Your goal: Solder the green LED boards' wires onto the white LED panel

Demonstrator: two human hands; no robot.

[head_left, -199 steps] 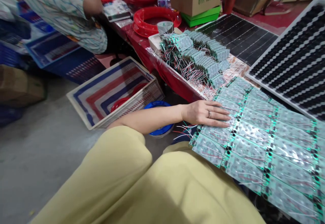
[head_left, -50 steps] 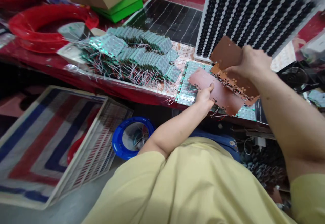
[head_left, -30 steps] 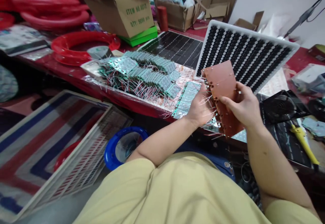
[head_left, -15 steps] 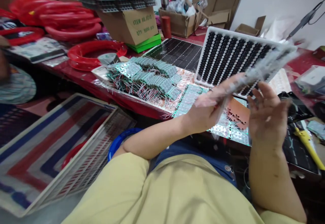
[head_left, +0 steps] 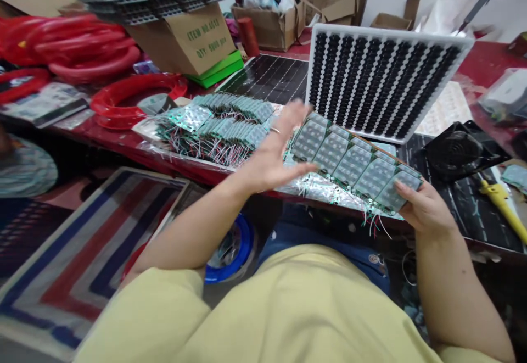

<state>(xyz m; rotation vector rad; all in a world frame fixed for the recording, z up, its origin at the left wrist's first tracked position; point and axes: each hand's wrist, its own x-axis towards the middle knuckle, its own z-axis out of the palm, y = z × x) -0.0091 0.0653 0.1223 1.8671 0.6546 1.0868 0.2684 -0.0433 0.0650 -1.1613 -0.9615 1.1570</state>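
A panel of joined green circuit boards, its sections topped with pale, dotted surfaces, is tilted in front of me. My right hand grips its right end, the thumb on top and the fingers underneath. At the panel's left end, my left hand has its fingers spread; whether it touches the edge I cannot tell. More boards with thin wires lie on the table below the panel. Left of my left hand are rows of small circuit boards with red and white wires.
A white tray of black round parts stands tilted behind the panel. To the right are a black fan and a yellow-handled tool. Red tubing coils and a cardboard box stand at left. A striped crate is below.
The circuit board panel has passed from my left hand to my right and swung down flatter. My left hand has let go and moved left, fingers spread. The view has shifted slightly.
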